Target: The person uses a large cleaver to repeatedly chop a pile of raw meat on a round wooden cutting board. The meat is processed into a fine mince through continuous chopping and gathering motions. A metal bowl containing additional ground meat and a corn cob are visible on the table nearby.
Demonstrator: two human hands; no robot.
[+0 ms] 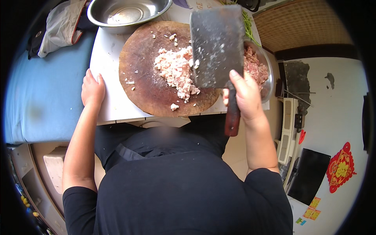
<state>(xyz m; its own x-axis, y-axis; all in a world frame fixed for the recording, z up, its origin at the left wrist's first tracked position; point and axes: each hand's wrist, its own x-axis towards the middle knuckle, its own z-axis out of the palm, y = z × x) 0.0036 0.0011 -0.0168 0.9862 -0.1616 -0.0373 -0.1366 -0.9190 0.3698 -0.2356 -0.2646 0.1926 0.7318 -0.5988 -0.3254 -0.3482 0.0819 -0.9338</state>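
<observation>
My right hand (246, 96) is closed round the dark handle of a cleaver (218, 45), its thumb on the base of the blade. The broad blade, flecked with pale bits, is held over the right side of a round wooden chopping board (137, 88). Chopped pale pink meat (174, 64) lies in a heap on the board, with stray bits around it; the blade hides part of the board. My left hand (93, 90) rests at the table's left edge, thumb apart from the fingers, holding nothing.
A metal bowl (268, 89) of minced meat (255, 67) stands right of the board, partly behind the cleaver. Green stalks (249, 25) lie beyond it. At the back left is a steel basin (96, 19). A blue-covered surface (51, 94) adjoins the white table (107, 107), with a pale bag (62, 27) on it.
</observation>
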